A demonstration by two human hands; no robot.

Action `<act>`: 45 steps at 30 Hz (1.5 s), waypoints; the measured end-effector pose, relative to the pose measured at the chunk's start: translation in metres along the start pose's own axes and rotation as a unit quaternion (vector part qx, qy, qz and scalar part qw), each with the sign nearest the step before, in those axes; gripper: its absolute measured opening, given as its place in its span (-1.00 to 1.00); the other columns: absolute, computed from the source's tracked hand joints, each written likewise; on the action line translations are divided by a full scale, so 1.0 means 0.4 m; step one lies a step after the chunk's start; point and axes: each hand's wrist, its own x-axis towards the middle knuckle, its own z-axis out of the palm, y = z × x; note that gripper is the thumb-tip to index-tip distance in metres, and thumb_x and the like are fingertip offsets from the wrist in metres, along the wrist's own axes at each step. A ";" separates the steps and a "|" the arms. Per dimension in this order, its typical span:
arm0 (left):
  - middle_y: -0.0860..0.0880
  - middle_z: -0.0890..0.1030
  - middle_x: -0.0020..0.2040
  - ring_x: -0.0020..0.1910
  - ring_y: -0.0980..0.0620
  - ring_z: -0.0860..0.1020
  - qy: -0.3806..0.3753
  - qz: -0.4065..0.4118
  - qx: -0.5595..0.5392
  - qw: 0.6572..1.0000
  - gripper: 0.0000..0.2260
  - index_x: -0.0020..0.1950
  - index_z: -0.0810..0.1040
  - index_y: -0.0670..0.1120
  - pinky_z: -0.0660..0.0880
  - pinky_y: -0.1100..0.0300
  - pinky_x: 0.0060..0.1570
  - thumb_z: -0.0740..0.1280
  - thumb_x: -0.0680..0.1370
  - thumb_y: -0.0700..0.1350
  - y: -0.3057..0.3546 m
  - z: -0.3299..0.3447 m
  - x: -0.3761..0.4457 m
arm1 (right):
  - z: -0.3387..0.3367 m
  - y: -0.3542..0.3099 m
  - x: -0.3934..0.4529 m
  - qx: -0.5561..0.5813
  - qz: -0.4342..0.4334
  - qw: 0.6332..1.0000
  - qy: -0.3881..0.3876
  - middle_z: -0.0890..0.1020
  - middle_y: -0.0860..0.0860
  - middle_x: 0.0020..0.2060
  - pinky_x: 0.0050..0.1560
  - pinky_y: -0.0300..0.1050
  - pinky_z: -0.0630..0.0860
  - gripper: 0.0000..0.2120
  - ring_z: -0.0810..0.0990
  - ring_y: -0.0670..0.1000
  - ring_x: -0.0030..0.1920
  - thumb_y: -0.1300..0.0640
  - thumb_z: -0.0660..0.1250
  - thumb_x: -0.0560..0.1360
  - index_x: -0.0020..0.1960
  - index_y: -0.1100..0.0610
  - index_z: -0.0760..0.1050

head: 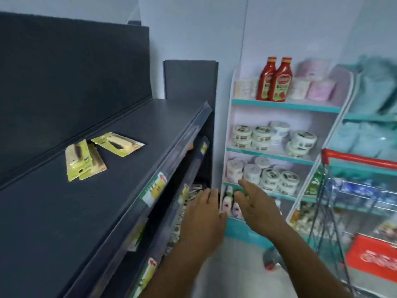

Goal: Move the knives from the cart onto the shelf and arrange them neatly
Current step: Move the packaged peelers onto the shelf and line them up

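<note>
While both hands hang in mid-air in front of the shelving, here is the scene, line by line:

Left hand point(202, 218): out in front, fingers straight and loose, gripping nothing; it hovers just off the lower tiers of the dark shelf point(120, 134).
Right hand point(255, 207): just beside the left one, fingers spread and relaxed, also holding nothing; palm down.
Knives point(86, 160): packaged on yellow-green cards, lying flat on the shelf's top surface, well up and to the left of both hands; two or three cards overlap in a loose pile.
Separate knife pack point(118, 144): just right of that pile, angled, nearer the shelf's back panel.
Cart point(356, 179): wire frame with a red handle, off to the right of the right hand; contents blurred.
White rack point(279, 104): beyond the fingertips, holding ketchup bottles point(277, 80) on its top tier.
</note>
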 end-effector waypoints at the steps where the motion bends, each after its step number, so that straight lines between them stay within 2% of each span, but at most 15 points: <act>1: -0.03 0.15 0.53 0.49 0.04 0.12 -0.016 0.012 -0.006 1.000 -0.43 0.55 0.04 -0.07 0.05 0.17 0.43 0.14 0.60 0.06 0.015 0.033 -0.014 | -0.001 0.039 -0.036 -0.002 0.025 1.000 0.003 0.37 0.07 0.42 0.34 -0.09 0.25 -0.56 0.33 0.05 0.40 -0.03 0.12 0.61 0.43 0.11 0.30; 7: -0.01 0.14 0.53 0.48 0.02 0.14 -0.122 0.069 -0.064 0.988 -0.44 0.55 0.04 -0.07 0.10 0.13 0.44 0.12 0.61 0.07 0.128 0.212 -0.074 | 0.007 0.256 -0.245 0.009 0.177 0.984 0.015 0.31 0.01 0.46 0.42 -0.02 0.20 -0.51 0.28 0.01 0.43 -0.07 0.09 0.61 0.50 0.06 0.20; 10: -0.01 0.15 0.53 0.49 0.00 0.14 -0.168 0.106 -0.075 0.977 -0.44 0.55 0.05 -0.05 0.14 0.08 0.45 0.14 0.61 0.08 0.203 0.291 -0.077 | 0.007 0.345 -0.323 0.021 0.241 0.969 0.050 0.40 0.03 0.39 0.30 -0.12 0.25 -0.56 0.37 0.03 0.35 -0.06 0.13 0.61 0.43 0.10 0.29; 11: -0.01 0.17 0.52 0.48 0.00 0.16 -0.179 0.122 -0.078 0.973 -0.44 0.54 0.06 -0.05 0.16 0.08 0.44 0.16 0.60 0.08 0.230 0.315 -0.072 | 0.005 0.375 -0.343 0.023 0.260 0.963 0.062 0.42 0.04 0.37 0.26 -0.14 0.26 -0.57 0.38 0.03 0.34 -0.05 0.13 0.60 0.41 0.10 0.31; 17: 0.01 0.15 0.54 0.49 0.00 0.15 -0.241 0.202 -0.079 0.946 -0.43 0.55 0.04 0.00 0.16 0.07 0.42 0.15 0.60 0.09 0.403 0.452 -0.029 | -0.010 0.561 -0.418 0.035 0.375 0.923 0.077 0.30 0.02 0.46 0.41 -0.03 0.20 -0.49 0.26 0.03 0.45 -0.10 0.07 0.61 0.50 0.09 0.17; 20: 0.01 0.21 0.51 0.44 -0.02 0.23 -0.262 0.259 -0.076 0.927 -0.46 0.54 0.07 0.01 0.23 0.08 0.37 0.15 0.60 0.08 0.493 0.509 0.009 | -0.027 0.653 -0.435 0.056 0.429 0.897 0.085 0.26 0.03 0.48 0.44 0.00 0.17 -0.48 0.22 0.02 0.47 -0.09 0.07 0.62 0.51 0.08 0.15; 23: -0.03 0.29 0.46 0.38 -0.03 0.30 -0.269 0.316 -0.064 0.908 -0.48 0.51 0.12 -0.03 0.30 0.08 0.33 0.15 0.60 0.07 0.581 0.565 0.050 | -0.043 0.742 -0.449 0.080 0.474 0.872 0.096 0.26 0.03 0.48 0.45 -0.03 0.16 -0.49 0.21 0.02 0.47 -0.09 0.06 0.62 0.51 0.09 0.16; 27: -0.05 0.29 0.46 0.42 -0.02 0.27 -0.305 0.360 -0.052 0.880 -0.46 0.53 0.11 -0.07 0.27 0.11 0.35 0.17 0.60 0.05 0.687 0.649 0.081 | -0.060 0.854 -0.480 0.093 0.524 0.841 0.100 0.28 0.05 0.47 0.41 -0.06 0.19 -0.49 0.24 0.05 0.45 -0.09 0.07 0.62 0.50 0.10 0.19; 36: -0.11 0.33 0.41 0.34 -0.07 0.35 -0.411 0.422 -0.007 0.808 -0.43 0.54 0.06 -0.09 0.37 0.04 0.25 0.20 0.59 -0.01 0.863 0.864 0.149 | -0.067 1.032 -0.511 0.149 0.627 0.750 0.151 0.28 0.08 0.47 0.38 -0.08 0.22 -0.49 0.29 0.08 0.43 -0.07 0.10 0.61 0.50 0.11 0.18; 41: -0.14 0.35 0.38 0.29 -0.10 0.39 -0.468 0.448 0.026 0.761 -0.40 0.53 0.01 -0.10 0.43 -0.01 0.19 0.22 0.59 0.00 0.940 0.990 0.193 | -0.059 1.106 -0.493 0.173 0.685 0.682 0.188 0.41 0.12 0.37 0.26 0.00 0.39 -0.47 0.45 0.15 0.27 -0.05 0.13 0.59 0.50 0.07 0.15; 45: -0.14 0.33 0.40 0.30 -0.12 0.40 -0.479 0.472 0.056 0.738 -0.38 0.55 -0.02 -0.11 0.42 -0.03 0.22 0.20 0.59 -0.01 0.986 1.095 0.238 | -0.039 1.182 -0.478 0.190 0.721 0.632 0.213 0.43 0.12 0.35 0.19 -0.05 0.40 -0.46 0.47 0.14 0.26 -0.04 0.19 0.58 0.49 0.04 0.13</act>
